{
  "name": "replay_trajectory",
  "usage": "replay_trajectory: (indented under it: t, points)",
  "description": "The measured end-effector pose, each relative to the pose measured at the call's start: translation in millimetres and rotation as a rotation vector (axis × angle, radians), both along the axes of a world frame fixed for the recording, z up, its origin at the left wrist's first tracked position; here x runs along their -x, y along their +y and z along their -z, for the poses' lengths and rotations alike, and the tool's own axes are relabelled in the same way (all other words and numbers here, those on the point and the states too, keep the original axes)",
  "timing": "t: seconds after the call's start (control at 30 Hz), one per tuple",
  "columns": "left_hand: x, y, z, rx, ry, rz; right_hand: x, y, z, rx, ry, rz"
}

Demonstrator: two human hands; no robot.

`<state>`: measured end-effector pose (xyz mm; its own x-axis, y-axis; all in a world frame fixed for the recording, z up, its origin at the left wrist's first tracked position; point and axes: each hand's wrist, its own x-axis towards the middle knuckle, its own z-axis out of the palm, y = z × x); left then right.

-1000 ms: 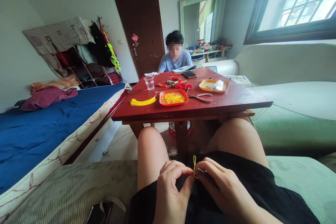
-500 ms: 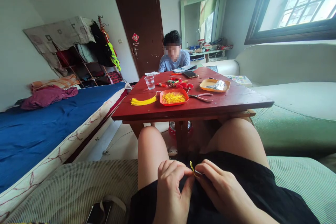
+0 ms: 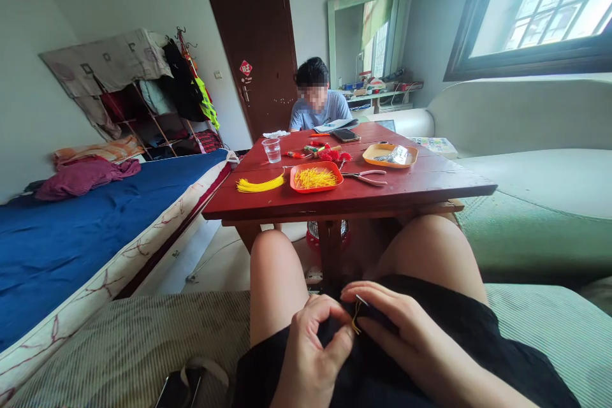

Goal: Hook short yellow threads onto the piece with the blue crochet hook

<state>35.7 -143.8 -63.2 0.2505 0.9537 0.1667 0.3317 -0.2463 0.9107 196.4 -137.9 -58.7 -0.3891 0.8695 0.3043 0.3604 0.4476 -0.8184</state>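
Both hands rest in my lap over black shorts. My left hand [image 3: 313, 350] pinches a short yellow cord [image 3: 355, 319] between thumb and forefinger. My right hand [image 3: 406, 338] is closed too, holding a thin metal pin or needle [image 3: 362, 299] against the same cord. Ahead, on the red table [image 3: 354, 194], lie a red tray of yellow cord pieces [image 3: 316, 177], a loose yellow cord bundle [image 3: 261, 185] and pliers [image 3: 366, 175].
An orange dish [image 3: 389, 155], a plastic cup [image 3: 272, 150], red bits and a phone [image 3: 345, 135] sit further back on the table. A person sits at its far end. A blue bed [image 3: 71, 236] lies left, a green sofa [image 3: 535, 204] right. Sandals [image 3: 191, 382] lie beside my left thigh.
The yellow loop that stood up between my fingertips has been drawn down and is now mostly hidden between them. My right hand shifted slightly left over it.
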Motion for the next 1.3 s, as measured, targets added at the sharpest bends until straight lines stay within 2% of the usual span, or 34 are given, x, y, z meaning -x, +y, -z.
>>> replay_trajectory:
  t: [0.1, 0.3, 0.37, 0.5, 0.57, 0.7, 0.9, 1.03, 1.3]
  points:
    - [0, 0, 0.9, -0.057, 0.014, -0.006, 2, 0, -0.1, 0.034, -0.048, 0.005]
    - [-1, 2, -3.4, -0.227, 0.205, -0.046, 4, -3, 7.1, -0.067, -0.099, 0.092]
    - [0, 2, -4.7, -0.189, 0.175, -0.044, 4, -3, 8.3, -0.098, -0.110, 0.106]
    - [1, 1, -0.5, 0.006, -0.064, -0.036, 5, -2, 7.8, -0.132, -0.109, 0.115]
    - [-1, 0, 4.5, -0.050, -0.112, -0.098, 5, -2, 6.5, -0.138, -0.100, 0.121]
    - [-6, -2, 11.3, -0.236, -0.070, -0.198, 3, -4, 4.7, -0.151, -0.075, 0.136]
    - [-6, -1, 11.4, -0.180, -0.059, -0.173, -1, -7, 8.4, -0.333, -0.191, 0.162]
    - [-7, -2, 12.9, -0.197, -0.088, -0.159, 2, -7, 8.8, -0.320, -0.250, 0.139]
    - [-4, -1, 10.4, -0.212, -0.006, -0.117, 0, -6, 3.2, -0.463, -0.367, 0.091]
